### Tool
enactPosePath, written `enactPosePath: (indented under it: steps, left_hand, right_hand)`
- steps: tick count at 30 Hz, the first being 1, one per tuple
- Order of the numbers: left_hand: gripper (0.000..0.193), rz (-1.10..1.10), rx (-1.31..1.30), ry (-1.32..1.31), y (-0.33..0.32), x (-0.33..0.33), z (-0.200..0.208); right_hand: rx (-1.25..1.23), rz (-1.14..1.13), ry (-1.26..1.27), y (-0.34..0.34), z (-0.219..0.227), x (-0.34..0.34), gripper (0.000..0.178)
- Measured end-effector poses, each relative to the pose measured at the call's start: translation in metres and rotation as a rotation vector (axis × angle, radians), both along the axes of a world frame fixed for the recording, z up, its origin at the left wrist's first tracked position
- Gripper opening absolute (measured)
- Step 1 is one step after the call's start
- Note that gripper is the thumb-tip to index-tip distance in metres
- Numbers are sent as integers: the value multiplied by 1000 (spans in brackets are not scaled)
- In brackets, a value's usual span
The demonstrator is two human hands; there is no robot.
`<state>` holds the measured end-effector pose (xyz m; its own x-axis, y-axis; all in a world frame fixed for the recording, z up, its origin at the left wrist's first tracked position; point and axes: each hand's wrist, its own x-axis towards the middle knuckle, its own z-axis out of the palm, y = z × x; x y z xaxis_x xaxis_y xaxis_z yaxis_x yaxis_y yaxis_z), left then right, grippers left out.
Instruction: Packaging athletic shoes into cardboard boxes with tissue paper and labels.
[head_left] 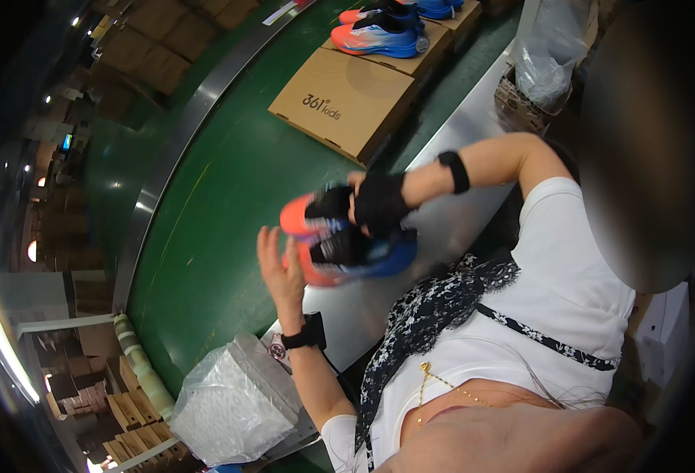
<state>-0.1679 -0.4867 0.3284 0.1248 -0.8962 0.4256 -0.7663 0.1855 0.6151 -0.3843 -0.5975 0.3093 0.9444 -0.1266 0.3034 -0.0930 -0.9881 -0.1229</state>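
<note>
Shoes [340, 251], a pair with coral-orange toes, black uppers and blue heels, are hanging or resting under the fingers of the right hand [375, 203], over the near side of a long, green tabletop [213, 244] edged in metal; motion blur is hiding whether they are touching it. Right fingers, coming out of a black fabric wrist brace [384, 199], are clamping on both shoes around the openings. Left hand [282, 276] is holding its fingers apart, just beside the orange toes; contact is not showing clearly. Brown cardboard shoebox [343, 102] with dark print is lying beyond the right fingers, apart from them; farther past it, another orange-and-blue shoe pair [379, 38] is sitting on a box. White bundle in clear plastic [233, 402] is lying behind the left fingers, near that wrist.
</note>
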Motion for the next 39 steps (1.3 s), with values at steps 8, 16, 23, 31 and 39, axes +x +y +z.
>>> enactPosePath:
  steps: [8,16,23,31,39]
  left_hand:
    - [39,-180,655,258,-3,-15,-79]
    - [44,-216,741,172,-7,-21,-61]
    - [51,-151,361,84,-37,-24,-76]
    - [66,-111,281,28,-35,13,-90]
    - [37,432,506,565,32,99,-124]
  right_hand:
    - [476,-98,304,6,-27,18,16]
    - [50,-667,-24,-80,-87,24,21]
    - [-95,-788,-34,-66,-81,41,21]
    - [15,-701,-843,-29,26,61,27]
    - [1356,-756,-1351,-40,27,-74,42]
